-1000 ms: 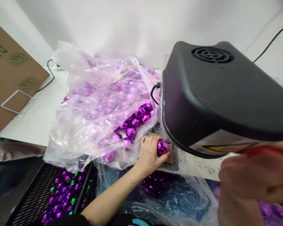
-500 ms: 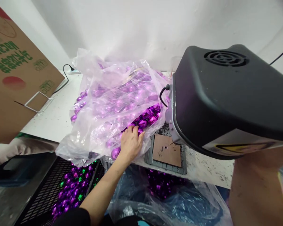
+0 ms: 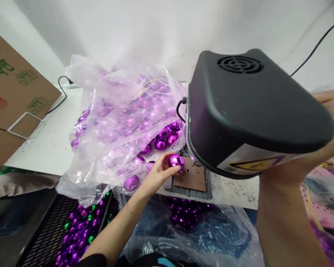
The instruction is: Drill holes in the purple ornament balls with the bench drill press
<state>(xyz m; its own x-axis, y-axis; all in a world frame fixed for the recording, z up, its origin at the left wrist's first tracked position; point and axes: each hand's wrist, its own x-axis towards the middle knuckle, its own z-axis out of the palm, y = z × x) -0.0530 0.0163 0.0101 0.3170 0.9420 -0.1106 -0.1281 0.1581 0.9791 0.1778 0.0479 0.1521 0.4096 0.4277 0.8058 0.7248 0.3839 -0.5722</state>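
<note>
Change: half a second ago the left hand (image 3: 158, 174) lay flat on the pile in the mouth of the bag (image 3: 119, 118) and the plate (image 3: 193, 180) was bare; the hand has now come back to the plate's left edge with one ball (image 3: 176, 162)
Left hand: closed on the ball, thumb below and fingertips above, palm turned toward the plate
Ball: purple, faceted and shiny, lifted just clear of the left edge of the plate and not yet set down
Plate: brown, flat, seated in a grey frame on the white table (image 3: 52, 144), with a small hole near its upper left, directly under the machine head (image 3: 250, 111)
Right hand: (image 3: 331, 105) raised at the far right end of the machine head with the forearm rising below it; the housing hides the fingers, so whether they are open or closed cannot be told
Surroundings: a black crate (image 3: 44, 230) of purple and green balls below the table edge; a lower bag (image 3: 200, 230) with more purple balls beneath the plate
Handling advice: judged from the slick surface, a light fingertip pinch suits the ball; it likely sits best centred on the plate, with the fingers drawn clear of the head
</note>
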